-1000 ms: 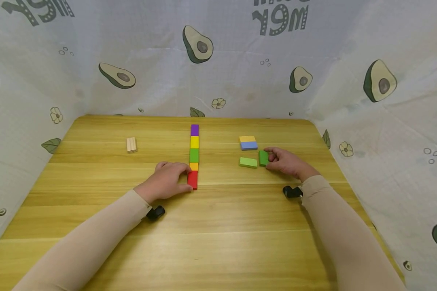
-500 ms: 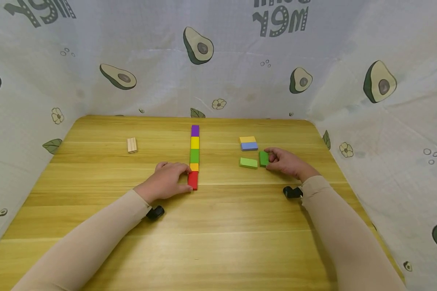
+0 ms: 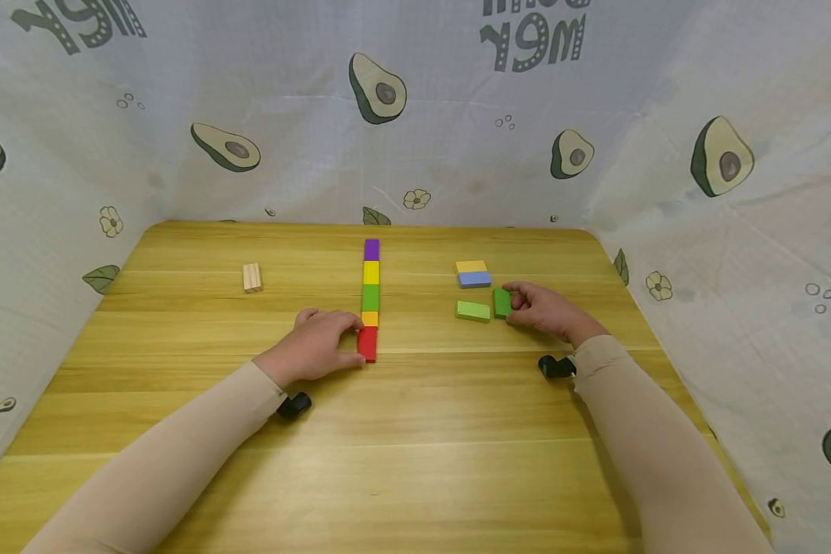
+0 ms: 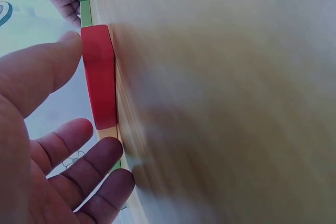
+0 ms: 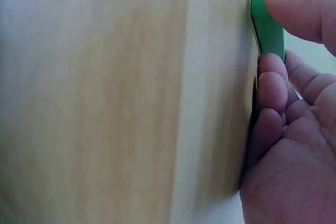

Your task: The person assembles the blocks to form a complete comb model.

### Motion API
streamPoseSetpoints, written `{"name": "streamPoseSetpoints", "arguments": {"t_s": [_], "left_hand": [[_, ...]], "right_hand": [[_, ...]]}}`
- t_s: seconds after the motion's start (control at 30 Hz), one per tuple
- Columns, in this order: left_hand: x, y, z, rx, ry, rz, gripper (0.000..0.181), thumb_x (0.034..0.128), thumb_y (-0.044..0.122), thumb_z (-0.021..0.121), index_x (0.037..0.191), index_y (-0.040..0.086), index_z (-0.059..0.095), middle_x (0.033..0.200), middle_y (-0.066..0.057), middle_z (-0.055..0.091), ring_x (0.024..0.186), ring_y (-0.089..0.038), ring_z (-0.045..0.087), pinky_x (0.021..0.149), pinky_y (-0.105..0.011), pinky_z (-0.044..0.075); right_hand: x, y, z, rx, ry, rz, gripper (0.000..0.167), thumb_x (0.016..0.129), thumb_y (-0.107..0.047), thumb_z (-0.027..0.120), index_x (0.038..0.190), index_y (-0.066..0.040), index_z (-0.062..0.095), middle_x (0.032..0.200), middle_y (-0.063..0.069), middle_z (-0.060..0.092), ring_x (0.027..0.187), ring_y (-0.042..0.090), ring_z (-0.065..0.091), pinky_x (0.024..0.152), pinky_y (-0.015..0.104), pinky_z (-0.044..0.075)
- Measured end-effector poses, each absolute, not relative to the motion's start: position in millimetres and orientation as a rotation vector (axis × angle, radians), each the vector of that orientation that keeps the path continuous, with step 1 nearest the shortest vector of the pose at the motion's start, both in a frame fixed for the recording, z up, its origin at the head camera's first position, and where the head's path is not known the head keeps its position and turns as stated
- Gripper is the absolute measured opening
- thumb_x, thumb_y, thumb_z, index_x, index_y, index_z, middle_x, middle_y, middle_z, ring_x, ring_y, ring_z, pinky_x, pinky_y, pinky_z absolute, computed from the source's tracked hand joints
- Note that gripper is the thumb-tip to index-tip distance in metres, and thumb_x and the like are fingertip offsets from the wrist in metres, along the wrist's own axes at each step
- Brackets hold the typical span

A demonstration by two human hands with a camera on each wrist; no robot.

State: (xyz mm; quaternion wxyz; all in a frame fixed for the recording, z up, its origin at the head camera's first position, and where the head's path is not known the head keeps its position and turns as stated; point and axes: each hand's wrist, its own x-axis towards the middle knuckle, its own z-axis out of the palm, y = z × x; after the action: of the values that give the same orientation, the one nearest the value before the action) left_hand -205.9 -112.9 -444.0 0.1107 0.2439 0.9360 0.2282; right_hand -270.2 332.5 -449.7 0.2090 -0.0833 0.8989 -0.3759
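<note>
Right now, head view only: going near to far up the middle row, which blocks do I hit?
Red block → orange block → green block → yellow block → purple block.

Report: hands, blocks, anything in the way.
Left hand on red block, near end of block row. Right hand grips dark green block. Light green block left of it, possibly in the way.

white cloth (image 3: 457,154) | grey lettering (image 3: 532,42) "mer", backwards | line above cut by edge | similar letters (image 3: 91,23) upper left
</note>
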Motion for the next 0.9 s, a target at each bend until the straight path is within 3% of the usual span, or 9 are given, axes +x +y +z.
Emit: {"name": "streamPoseSetpoints", "arguments": {"t_s": [0.9], "left_hand": [[-206.3, -117.8, -444.5, 0.682, 2.743, 0.671, 0.060, 0.0920, 0.042, 0.081, 0.140, 0.010, 0.062, 0.143, -0.006, 0.066, 0.138, -0.031, 0.057, 0.124, -0.063, 0.019]], "right_hand": [[-271.6, 334.4, -450.7, -0.243, 2.514, -1.022, 0.076, 0.099, -0.015, 0.071, 0.162, 0.001, 0.032, 0.122, 0.018, 0.050, 0.107, 0.029, 0.047, 0.092, 0.037, 0.043]]}}
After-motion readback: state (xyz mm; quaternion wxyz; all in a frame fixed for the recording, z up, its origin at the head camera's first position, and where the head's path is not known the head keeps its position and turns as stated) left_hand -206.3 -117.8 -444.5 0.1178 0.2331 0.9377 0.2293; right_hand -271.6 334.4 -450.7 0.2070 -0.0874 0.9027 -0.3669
